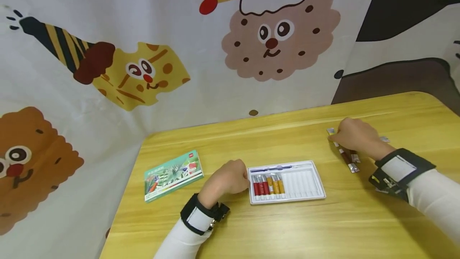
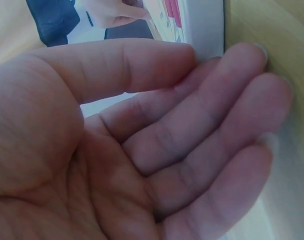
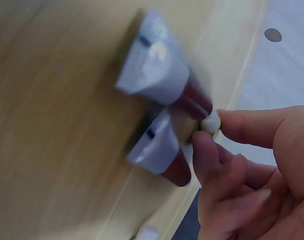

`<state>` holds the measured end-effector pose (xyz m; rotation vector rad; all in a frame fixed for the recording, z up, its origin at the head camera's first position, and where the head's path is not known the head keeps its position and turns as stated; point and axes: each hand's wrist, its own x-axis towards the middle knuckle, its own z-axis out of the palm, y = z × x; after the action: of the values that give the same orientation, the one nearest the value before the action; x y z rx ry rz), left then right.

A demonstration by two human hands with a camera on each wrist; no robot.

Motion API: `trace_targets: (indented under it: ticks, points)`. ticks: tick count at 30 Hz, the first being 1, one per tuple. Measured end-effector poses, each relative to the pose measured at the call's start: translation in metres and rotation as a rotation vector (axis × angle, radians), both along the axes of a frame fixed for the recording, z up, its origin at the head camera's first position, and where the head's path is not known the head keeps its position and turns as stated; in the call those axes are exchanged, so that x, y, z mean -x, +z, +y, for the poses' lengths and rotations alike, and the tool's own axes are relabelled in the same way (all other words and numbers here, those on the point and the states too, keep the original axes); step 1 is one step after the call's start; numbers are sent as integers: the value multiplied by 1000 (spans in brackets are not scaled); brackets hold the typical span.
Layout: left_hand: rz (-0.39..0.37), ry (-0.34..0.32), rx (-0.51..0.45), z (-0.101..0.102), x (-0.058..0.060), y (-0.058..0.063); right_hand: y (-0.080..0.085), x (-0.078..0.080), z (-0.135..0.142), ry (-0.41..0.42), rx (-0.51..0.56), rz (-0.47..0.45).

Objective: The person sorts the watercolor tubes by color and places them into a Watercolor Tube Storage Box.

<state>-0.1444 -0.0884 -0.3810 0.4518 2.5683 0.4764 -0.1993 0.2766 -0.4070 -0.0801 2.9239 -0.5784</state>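
Note:
At the left edge of a white plastic tray [image 1: 302, 202], my left hand [image 1: 230, 178] pinches the rim between thumb [image 2: 157, 62] and forefinger, its other fingers loosely bent. Several red and orange-yellow paint tubes [image 1: 270, 186] lie side by side in the tray's left slots, below a thin blue paintbrush [image 1: 269, 168]. Farther right, my right hand [image 1: 355, 136] pinches a brown paint tube [image 3: 194, 100] at its white cap, thumb against forefinger. A second brown paint tube [image 3: 176, 170] lies close beside it, and a yellow paint tube [image 1: 331, 131] shows past the fingertips.
A green illustrated paint box [image 1: 174, 175] lies on the wooden table [image 1: 287, 231], left of the tray. More tube ends [image 1: 384, 139] peek out beyond my right hand. Behind the table's back edge hangs a white curtain [image 1: 201, 103] with cartoon prints.

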Motion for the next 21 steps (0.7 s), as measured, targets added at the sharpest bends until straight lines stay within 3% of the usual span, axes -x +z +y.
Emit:
trace_targets:
  ticks: [12,17,21]
  points:
    - [7,1,3,2,0,-2,8,-1,-4,-41,83,10]
    - [15,-3,20,2,1,-3,24,-13,-17,5,153,57]
    - [12,4,24,2,2,-5,35,-31,-38,57,245,40]
